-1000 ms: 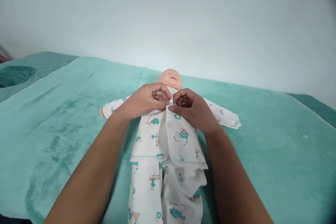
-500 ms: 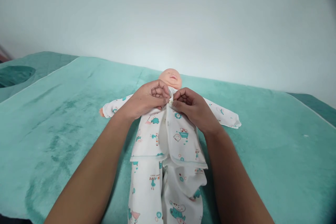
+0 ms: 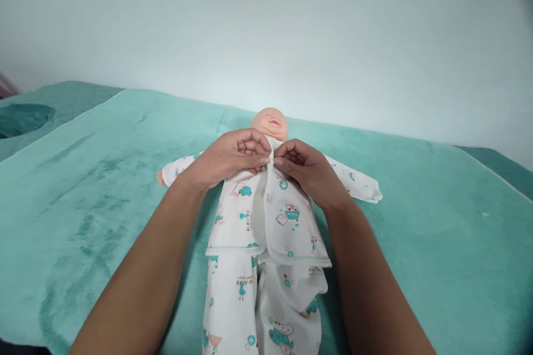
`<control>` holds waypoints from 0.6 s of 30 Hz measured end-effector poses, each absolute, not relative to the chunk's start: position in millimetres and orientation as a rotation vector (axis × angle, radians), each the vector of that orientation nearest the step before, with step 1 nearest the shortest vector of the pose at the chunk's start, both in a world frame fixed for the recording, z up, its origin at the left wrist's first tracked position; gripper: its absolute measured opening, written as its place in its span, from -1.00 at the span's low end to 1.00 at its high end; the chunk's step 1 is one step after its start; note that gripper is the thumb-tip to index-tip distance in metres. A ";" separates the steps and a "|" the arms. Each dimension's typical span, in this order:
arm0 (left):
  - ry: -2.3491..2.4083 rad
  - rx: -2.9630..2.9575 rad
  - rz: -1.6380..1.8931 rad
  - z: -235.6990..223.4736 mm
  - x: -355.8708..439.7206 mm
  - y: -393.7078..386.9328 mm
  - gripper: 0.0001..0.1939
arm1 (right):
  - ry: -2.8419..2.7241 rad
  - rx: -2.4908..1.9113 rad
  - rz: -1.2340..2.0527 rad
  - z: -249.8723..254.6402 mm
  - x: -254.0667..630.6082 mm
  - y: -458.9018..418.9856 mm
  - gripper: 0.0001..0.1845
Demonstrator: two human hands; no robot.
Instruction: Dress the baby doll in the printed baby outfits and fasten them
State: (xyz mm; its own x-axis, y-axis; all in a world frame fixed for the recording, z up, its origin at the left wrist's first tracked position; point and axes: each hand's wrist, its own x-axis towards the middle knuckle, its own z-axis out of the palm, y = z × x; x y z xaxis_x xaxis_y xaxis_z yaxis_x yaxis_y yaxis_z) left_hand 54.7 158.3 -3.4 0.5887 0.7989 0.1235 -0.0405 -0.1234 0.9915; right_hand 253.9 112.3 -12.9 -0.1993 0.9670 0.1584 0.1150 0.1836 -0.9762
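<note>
A baby doll (image 3: 270, 121) lies on its back, head away from me and arms spread wide. It wears a white printed jacket (image 3: 287, 216) and matching trousers (image 3: 231, 310). At the upper chest, my left hand (image 3: 237, 155) pinches the jacket's front edge between thumb and fingers. Facing it, my right hand (image 3: 306, 169) pinches the other side of the same spot. A small pale button (image 3: 272, 160) shows between the two thumbs. Whether it is through its hole I cannot tell. Below my hands the jacket front hangs apart down to the hem.
A green plush blanket (image 3: 104, 194) covers the surface under the doll. A pale wall (image 3: 266, 28) rises behind the doll's head. At the far left lies a darker green patch of fabric (image 3: 25, 120).
My left fingers have shifted slightly down and right, closer to the right thumb. The collar fold between my hands looks narrower. The doll stays in place.
</note>
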 end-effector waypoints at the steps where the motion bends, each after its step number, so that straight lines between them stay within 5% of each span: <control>1: 0.671 1.543 0.814 -3.1 54.6 157.8 -0.76 | -1.526 -1.076 1.145 -12.9 254.0 112.2 -0.86; 13: 0.698 1.578 0.788 1.2 53.5 154.9 -0.82 | -1.539 -1.121 1.122 -7.9 253.2 109.9 -0.80; 18: 0.712 1.708 0.528 14.4 43.8 148.2 -0.89 | -1.844 -1.405 1.071 15.5 252.6 87.2 -0.60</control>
State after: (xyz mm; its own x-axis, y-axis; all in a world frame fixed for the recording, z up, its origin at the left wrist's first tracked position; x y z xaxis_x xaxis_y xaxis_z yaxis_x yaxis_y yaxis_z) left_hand 43.8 148.2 14.4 0.7143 0.6996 -0.0190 0.1843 -0.1619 0.9695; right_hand 252.6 87.2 15.5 -0.2778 0.9604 -0.0222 0.4951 0.1233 -0.8600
